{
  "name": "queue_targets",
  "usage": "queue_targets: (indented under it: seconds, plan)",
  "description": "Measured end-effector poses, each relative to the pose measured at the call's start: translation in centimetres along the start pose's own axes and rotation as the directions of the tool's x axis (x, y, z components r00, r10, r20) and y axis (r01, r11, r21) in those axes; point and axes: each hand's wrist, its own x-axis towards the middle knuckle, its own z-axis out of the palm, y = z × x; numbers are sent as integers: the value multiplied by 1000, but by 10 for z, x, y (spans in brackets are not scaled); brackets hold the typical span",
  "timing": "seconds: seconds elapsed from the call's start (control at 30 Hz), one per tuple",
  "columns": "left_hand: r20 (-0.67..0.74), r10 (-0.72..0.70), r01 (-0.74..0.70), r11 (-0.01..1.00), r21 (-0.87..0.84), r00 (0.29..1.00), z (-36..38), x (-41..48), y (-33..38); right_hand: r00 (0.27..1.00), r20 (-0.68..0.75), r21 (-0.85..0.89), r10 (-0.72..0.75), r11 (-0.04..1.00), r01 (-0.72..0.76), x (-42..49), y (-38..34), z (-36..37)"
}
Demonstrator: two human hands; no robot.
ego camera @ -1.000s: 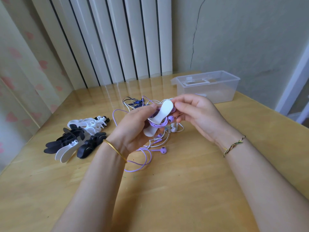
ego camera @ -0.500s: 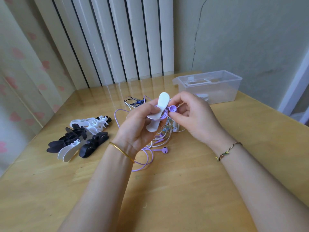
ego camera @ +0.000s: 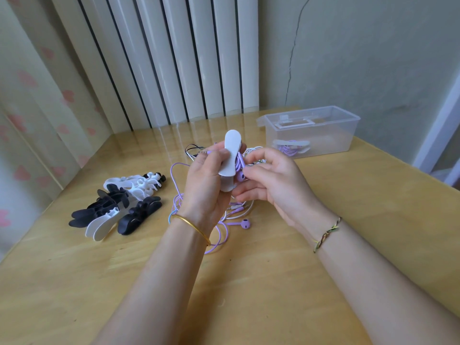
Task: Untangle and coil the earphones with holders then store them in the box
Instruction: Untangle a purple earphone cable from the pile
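Above the table [ego camera: 373,195], left hand [ego camera: 206,185] grips upright holder [ego camera: 231,150]; right hand [ego camera: 276,185] apparently pinches earbud [ego camera: 241,176].

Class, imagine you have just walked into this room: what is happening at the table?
A person is coiling purple earphones onto a white holder. The left hand grips the holder upright above the table, while the right hand pinches the purple earphones wrapped at its middle. A tangle of more cables lies on the table beneath the hands, spare black and white holders lie in a pile to the left, and the clear box at the back right holds one coiled set.
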Motion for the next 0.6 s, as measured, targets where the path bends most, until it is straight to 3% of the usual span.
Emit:
queue_targets:
  seconds: [0.27, 0.37, 0.6]
  plan:
    - [-103, 74, -70, 996, 46, 992, 8, -8, -1, 995, 4, -205, -95, 974, 94, -1, 5, -2]
    - [-129, 100, -92, 994, 62, 987, 8, -8, -2, 998, -10, -134, -55, 989, 53, 0, 2, -4]
    - [-219, 105, -100, 994, 37, 970, 8, -8, -2, 986, 119, 122, 117, 984, -131, -3, -1, -7]
